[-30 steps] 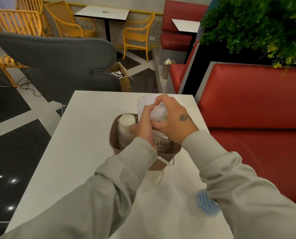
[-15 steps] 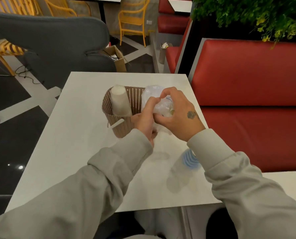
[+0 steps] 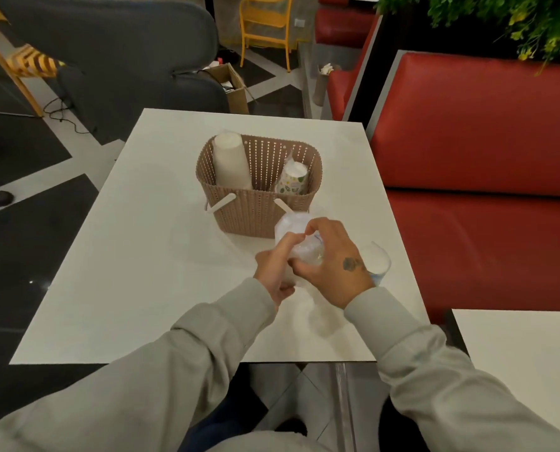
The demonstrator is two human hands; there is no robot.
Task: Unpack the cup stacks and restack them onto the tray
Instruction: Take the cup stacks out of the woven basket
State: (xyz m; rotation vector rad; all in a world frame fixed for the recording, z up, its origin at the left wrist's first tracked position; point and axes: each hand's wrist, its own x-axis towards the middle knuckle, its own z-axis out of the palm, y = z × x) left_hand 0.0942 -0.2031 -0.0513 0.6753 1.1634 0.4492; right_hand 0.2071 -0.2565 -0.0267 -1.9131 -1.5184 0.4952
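One head-worn view only — it looks forward and steeply down over the table [image 3: 141, 256], close in. The basket [image 3: 259, 220] sits just above frame centre; a grey chair [image 3: 115, 53] lies beyond it, a red bench [image 3: 484, 141] to its right.

A grey chair [image 3: 109, 53] and red bench [image 3: 484, 141] flank the white table [image 3: 141, 256].

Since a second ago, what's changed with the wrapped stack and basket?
The left hand and right hand brought the wrapped stack from over the basket toward the person, grip unchanged. The white stack and patterned cups stayed in the basket.
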